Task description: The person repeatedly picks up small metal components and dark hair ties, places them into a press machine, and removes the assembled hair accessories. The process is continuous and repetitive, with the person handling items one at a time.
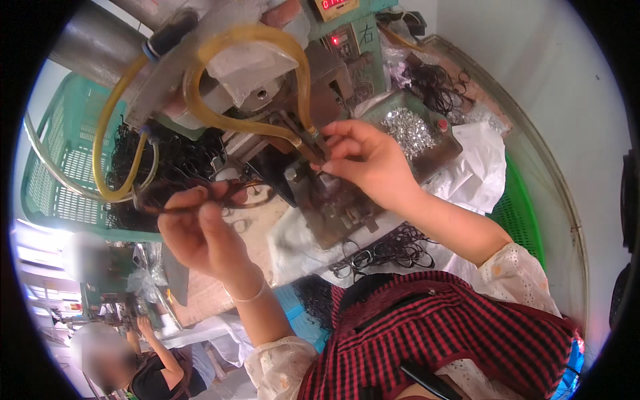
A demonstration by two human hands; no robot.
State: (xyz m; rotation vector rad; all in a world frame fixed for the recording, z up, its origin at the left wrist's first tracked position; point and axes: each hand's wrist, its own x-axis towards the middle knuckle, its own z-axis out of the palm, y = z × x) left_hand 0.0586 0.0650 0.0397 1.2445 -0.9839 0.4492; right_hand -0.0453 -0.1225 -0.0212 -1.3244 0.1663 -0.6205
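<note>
At the far left of the frame stands a green basket (pixel 57 160), its mesh wall bent by the lens. Low in the left corner another person (pixel 143 370) sits at a separate bench, well apart from the work here. Yellow hoses (pixel 200 100) loop from the upper left across the top centre, over a heap of dark loops (pixel 177 157) that lies against the basket.

Left of centre the left hand (pixel 200 237) is raised, thumb and fingers pinched together on a thin dark wire frame (pixel 220 195) that stretches sideways above the fingertips. A pale band (pixel 248 293) circles that wrist.

At the centre sits the grey machine (pixel 333 200), with a hose end reaching down to its working point. The right hand (pixel 367 160) comes in from the lower right; its fingertips are drawn together at that working point (pixel 319 152), but whether they clamp a small piece there cannot be told, since the spot is too small and crowded.

Right of the hand a tray (pixel 437 150) holds shiny silver bits (pixel 408 130). More dark loops (pixel 390 250) lie below the machine at lower centre, and another tangle (pixel 437 87) sits at the upper right, near crumpled white plastic (pixel 477 167)
</note>
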